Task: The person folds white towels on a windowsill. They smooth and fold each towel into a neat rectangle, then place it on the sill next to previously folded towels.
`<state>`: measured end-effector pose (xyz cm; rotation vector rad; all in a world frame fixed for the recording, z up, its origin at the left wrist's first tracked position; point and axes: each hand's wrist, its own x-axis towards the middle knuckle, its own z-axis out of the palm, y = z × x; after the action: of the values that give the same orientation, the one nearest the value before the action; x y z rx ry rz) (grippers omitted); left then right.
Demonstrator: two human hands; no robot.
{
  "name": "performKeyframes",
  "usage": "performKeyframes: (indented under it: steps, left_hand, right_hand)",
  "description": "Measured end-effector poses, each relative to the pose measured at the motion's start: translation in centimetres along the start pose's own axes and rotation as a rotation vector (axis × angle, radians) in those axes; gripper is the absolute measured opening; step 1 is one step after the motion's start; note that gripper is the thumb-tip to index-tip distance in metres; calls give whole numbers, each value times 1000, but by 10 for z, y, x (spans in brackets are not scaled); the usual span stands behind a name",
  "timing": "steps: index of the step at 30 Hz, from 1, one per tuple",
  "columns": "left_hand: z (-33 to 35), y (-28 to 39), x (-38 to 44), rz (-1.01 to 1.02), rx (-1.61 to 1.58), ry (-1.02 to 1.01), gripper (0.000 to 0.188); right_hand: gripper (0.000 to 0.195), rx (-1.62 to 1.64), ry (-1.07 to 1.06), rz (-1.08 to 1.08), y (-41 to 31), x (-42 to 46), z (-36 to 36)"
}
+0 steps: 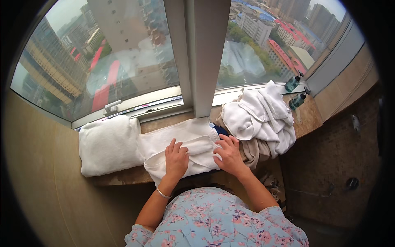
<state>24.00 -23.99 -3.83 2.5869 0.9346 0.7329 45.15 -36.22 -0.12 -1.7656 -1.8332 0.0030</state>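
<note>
A white towel, partly folded, lies on the stone window sill in front of me. My left hand rests on its middle, the fingers bent over the fabric. Toward the towel's right end, my right hand has its fingers curled at the ribbed edge; whether it pinches the cloth cannot be told. Dark blue fabric shows beside that edge. A thick folded white towel sits to the left. On the right is a loose heap of white towels, with beige cloth beneath it.
Two teal pump bottles stand at the sill's right end. Behind the towels rise window panes with a metal frame and a handle low on the left. A tiled wall borders the right side.
</note>
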Motion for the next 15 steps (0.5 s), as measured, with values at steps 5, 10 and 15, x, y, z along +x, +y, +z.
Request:
performKeyframes:
  steps: [5, 10, 15]
  left_hand:
    - [21, 24, 23, -18, -85, -62, 35]
    - [45, 22, 33, -52, -75, -77, 45]
    - [35, 24, 46, -192, -97, -194, 22]
  right_hand:
    - [59, -135, -258, -59, -22, -33, 17]
    - [60, -291, -177, -148, 1, -57, 50]
    - [40, -130, -88, -224, 23, -58, 33]
